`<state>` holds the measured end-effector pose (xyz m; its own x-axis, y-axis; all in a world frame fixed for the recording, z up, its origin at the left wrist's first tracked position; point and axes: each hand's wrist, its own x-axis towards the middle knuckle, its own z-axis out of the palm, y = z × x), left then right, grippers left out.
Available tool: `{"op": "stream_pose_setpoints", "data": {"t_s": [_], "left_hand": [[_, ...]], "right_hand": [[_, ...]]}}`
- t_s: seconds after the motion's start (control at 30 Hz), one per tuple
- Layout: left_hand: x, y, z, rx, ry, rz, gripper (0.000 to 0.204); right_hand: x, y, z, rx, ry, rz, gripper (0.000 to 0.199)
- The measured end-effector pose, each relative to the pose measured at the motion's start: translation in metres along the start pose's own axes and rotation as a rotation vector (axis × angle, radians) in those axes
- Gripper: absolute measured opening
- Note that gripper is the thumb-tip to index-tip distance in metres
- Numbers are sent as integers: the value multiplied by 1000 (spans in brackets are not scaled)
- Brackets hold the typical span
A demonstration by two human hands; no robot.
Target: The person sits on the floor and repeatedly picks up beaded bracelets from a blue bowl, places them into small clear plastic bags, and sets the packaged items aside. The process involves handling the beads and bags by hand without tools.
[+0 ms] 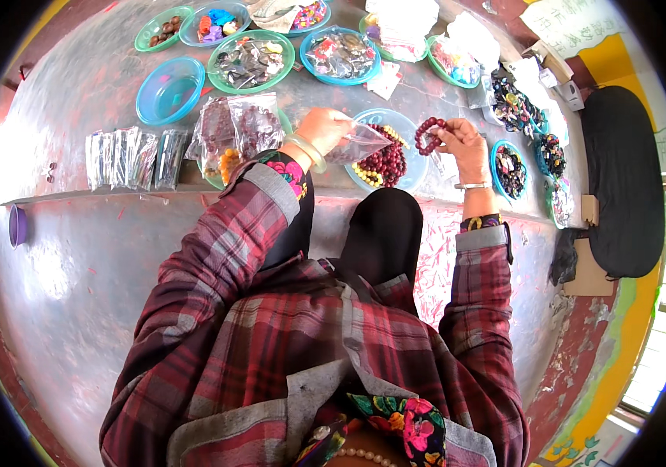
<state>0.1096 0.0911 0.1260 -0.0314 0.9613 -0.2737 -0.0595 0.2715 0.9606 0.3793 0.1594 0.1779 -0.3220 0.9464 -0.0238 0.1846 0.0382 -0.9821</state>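
Note:
My left hand point(322, 131) pinches the edge of a clear plastic bag point(365, 142), which reaches over a pale blue bowl point(411, 173). Dark red beaded bracelets point(389, 165) lie heaped in that bowl, with yellow beads point(367, 173) along the heap's left side. To the right, my right hand point(465, 148) holds up a dark red beaded bracelet point(428, 135) between thumb and fingers, above the bowl's right rim. The bag and this bracelet are apart. Left of my left hand, bagged dark red bracelets point(231, 128) rest on a green bowl, with orange-yellow beads point(228, 165) at its front.
Along the far side stand a blue basin point(169, 92), a green bowl of packets point(250, 62) and a blue bowl of packets point(340, 56). Flat packets point(121, 159) form a row at left. A bowl of dark beads point(510, 171) sits at right, by more black beadwork point(513, 107).

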Motion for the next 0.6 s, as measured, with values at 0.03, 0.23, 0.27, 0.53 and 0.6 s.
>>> {"op": "stream_pose_setpoints", "data": {"t_s": [0.03, 0.23, 0.27, 0.53, 0.6], "left_hand": [[0, 1, 1, 8, -13, -8, 21], [4, -5, -1, 66, -91, 24, 23], [2, -4, 1, 14, -106, 17, 24], [-16, 17, 2, 54, -187, 25, 28], [-18, 22, 1, 120, -200, 50, 28]], "right_hand": [[-5, -17, 6, -16, 3, -23, 17], [-15, -56, 39, 62, -111, -118, 20], [-16, -60, 46, 60, -122, -112, 20], [-16, -56, 67, -57, -201, -127, 19], [-16, -52, 68, -110, -215, -143, 18]]}}
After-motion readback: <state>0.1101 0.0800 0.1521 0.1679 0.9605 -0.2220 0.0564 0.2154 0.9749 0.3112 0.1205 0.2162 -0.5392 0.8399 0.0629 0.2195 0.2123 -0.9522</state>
